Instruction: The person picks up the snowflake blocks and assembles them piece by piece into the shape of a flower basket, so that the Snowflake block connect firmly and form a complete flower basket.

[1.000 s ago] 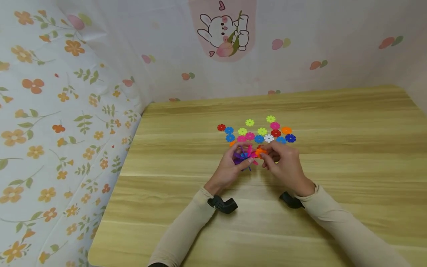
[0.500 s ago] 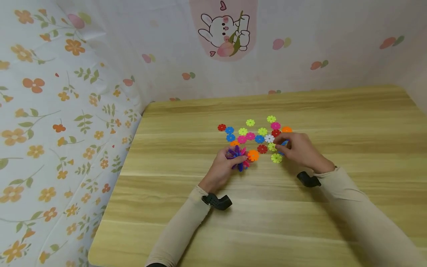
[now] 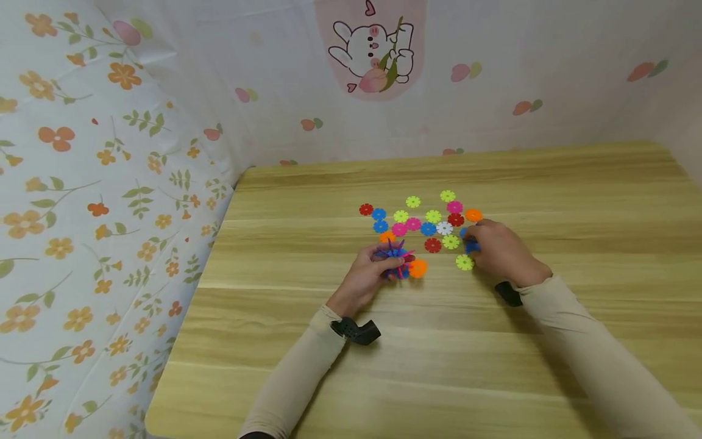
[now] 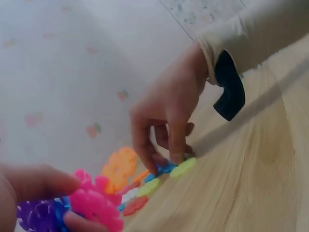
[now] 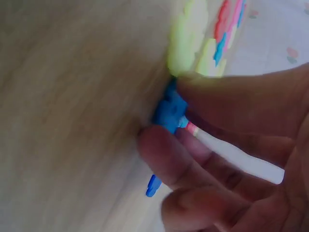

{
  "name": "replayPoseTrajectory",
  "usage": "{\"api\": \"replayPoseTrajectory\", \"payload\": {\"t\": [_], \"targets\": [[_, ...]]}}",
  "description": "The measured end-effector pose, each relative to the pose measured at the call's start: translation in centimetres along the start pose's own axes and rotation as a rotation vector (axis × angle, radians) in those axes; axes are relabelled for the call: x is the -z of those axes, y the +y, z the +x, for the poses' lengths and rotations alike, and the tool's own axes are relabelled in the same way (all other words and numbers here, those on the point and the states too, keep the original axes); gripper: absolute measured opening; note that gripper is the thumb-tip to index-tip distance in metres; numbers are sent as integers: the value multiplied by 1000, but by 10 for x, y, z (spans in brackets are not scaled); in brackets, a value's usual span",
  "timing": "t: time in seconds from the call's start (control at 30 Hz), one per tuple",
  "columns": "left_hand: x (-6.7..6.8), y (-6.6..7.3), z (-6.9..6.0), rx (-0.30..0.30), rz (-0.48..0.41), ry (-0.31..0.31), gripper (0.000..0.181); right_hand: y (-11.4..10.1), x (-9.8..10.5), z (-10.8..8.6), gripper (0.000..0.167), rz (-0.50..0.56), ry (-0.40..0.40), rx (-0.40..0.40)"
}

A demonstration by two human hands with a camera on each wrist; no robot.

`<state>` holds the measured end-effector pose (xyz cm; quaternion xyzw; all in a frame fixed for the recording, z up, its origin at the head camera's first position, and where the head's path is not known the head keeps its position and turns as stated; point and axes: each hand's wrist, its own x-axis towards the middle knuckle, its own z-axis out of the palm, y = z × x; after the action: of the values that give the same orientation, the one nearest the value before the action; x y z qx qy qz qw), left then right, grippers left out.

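Observation:
My left hand (image 3: 359,274) grips a cluster of joined plastic snowflake discs (image 3: 392,252), purple, blue and pink. An orange disc (image 3: 418,268) sticks out from the cluster's right side. In the left wrist view, the thumb and a fingertip hold the cluster's pink discs (image 4: 96,208). Over to the right, my right hand (image 3: 504,253) reaches down to the tabletop with bent fingers. Its thumb and a finger pinch a blue disc (image 5: 170,111) at opposite edges. A dark blue disc edge (image 5: 153,186) shows below that finger, and a lime disc (image 3: 465,262) lies beside the hand.
Several loose discs in red, blue, lime, pink, white and orange lie flat beyond the hands, among them a white one (image 3: 445,228) and a red one (image 3: 432,245). The wooden table (image 3: 307,207) meets a patterned cloth (image 3: 263,73) at its back edge.
My right hand has left the orange disc on the cluster and moved right to the blue discs. The lime disc beside it has slid slightly right. The cluster has turned in my left hand.

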<state>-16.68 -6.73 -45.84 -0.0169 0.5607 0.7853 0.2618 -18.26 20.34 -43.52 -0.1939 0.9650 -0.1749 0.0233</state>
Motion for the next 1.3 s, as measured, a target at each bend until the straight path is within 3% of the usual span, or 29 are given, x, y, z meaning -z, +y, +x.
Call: {"api": "replayPoseTrajectory", "payload": {"t": [0.17,0.3,0.4,0.5,0.63,0.73,0.97,1.17,1.3], "targets": [[-1,3,-1,32,-115,-10,23,2,2,-2,24,51,-42,-16],[-3,4,-2,34,-133,-45,15,0,3,-4,18,136,-122,-17],[-6,4,-1,47,-127,-72,12,-3,6,-6,8,216,-135,-9],[-8,3,-1,56,-119,-98,12,-14,9,-8,3,380,-85,-7],[-10,0,-2,36,-56,-104,15,-39,8,-9,14,662,32,9],[-12,-4,-4,11,-4,-94,20,-51,4,-10,17,735,102,40],[-13,-6,-3,-63,68,-61,30,-61,-1,-12,9,675,222,48],[-21,-3,-5,-156,201,15,30,-68,-10,-11,7,516,391,132],[-26,-5,-7,-183,252,52,29,-71,-20,-12,4,580,470,74]]}}
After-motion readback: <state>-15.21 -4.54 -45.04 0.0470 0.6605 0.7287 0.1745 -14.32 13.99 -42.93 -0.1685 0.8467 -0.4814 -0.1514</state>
